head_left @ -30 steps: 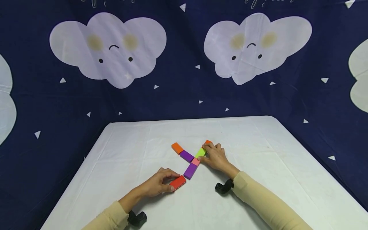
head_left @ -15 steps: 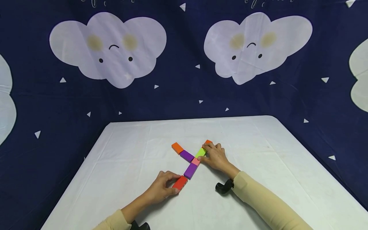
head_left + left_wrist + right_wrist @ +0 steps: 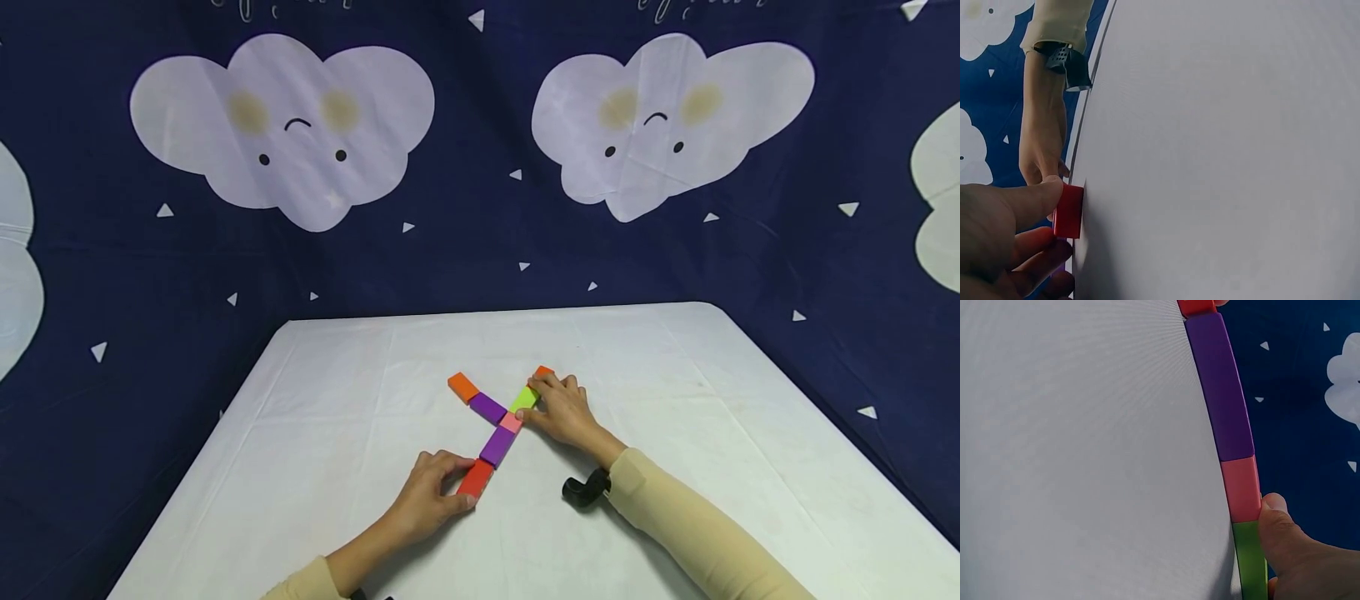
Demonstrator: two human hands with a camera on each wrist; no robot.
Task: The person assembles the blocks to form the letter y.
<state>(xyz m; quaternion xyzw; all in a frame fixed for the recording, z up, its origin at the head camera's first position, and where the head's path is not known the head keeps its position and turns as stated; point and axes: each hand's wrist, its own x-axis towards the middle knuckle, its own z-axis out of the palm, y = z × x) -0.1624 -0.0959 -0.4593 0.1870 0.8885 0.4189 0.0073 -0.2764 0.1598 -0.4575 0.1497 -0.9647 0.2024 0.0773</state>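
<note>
In the head view my left hand grips a red block between thumb and fingers. The red block's far end meets a purple block, and the two lie nearly in line. Beyond that come a small pink block, a lime-green block and an orange block. My right hand holds the green block, thumb by the pink joint and fingers near the orange end. In the left wrist view the thumb presses the red block. The right wrist view shows the right thumb against the row's side.
A second purple block and an orange block branch off to the far left from the pink block. White cloth covers the table. A dark blue cloud-print curtain hangs behind its far edge.
My left hand has slid the red block to the right and turned it, from slanted beside the purple block's near end to roughly in line with it. My right hand has stayed put.
</note>
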